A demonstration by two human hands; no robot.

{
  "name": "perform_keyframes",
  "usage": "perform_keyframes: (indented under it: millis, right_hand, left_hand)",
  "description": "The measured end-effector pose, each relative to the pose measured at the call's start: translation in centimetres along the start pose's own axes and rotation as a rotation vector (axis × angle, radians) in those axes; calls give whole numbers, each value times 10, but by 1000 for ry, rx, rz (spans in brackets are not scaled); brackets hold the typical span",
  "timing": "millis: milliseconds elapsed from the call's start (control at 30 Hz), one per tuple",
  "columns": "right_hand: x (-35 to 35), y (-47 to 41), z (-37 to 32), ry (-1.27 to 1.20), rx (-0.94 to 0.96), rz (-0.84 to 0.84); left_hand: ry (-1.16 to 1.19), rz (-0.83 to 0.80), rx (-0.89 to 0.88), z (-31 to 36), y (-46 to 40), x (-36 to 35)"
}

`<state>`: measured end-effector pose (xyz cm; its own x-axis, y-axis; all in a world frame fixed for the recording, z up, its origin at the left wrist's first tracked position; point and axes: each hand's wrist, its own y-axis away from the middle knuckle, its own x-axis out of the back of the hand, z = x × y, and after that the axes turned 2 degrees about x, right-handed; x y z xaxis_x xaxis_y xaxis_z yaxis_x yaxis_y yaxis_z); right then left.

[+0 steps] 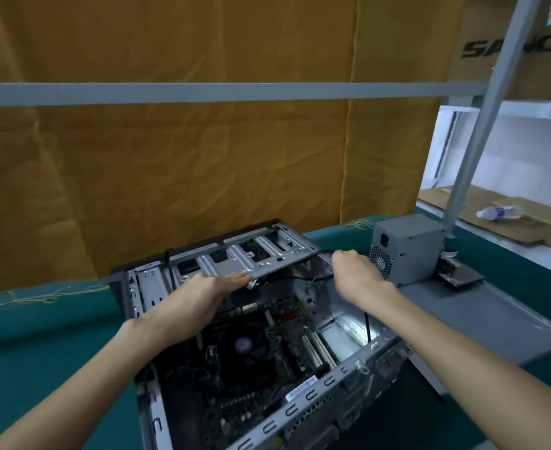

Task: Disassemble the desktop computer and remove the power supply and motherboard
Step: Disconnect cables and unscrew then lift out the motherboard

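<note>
The open desktop case (319,404) lies on its side on the green mat, with the motherboard (267,368) and its dark CPU fan (244,345) inside. A grey drive cage (251,254) spans the far end. My left hand (209,293) rests on the cage's near edge with its fingers laid along it. My right hand (358,271) is curled at the cage's right corner, gripping something with a green tip beside a black cable (300,278). The grey power supply (407,248) stands outside the case, on the removed side panel (482,319).
A green mat (40,352) covers the table. Orange cloth hangs behind a grey rail. A small dark part (459,276) lies beside the power supply. At right, a shelf holds cardboard and a plastic bottle (498,212).
</note>
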<state>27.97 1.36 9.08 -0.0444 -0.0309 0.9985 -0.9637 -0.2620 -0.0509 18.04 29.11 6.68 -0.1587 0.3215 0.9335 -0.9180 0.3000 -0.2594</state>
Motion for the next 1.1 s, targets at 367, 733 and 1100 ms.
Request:
perform_keyframes:
  millis: [367, 733, 1100]
  right_hand:
    - [13, 45, -18, 176, -148, -100]
    - [-26, 50, -143, 252, 461, -532]
    - [-10, 34, -115, 226, 572, -443]
  left_hand:
    - [108, -35, 56, 2, -12, 6]
    - [85, 224, 280, -24, 28, 10]
    - [128, 195, 320, -23, 25, 11]
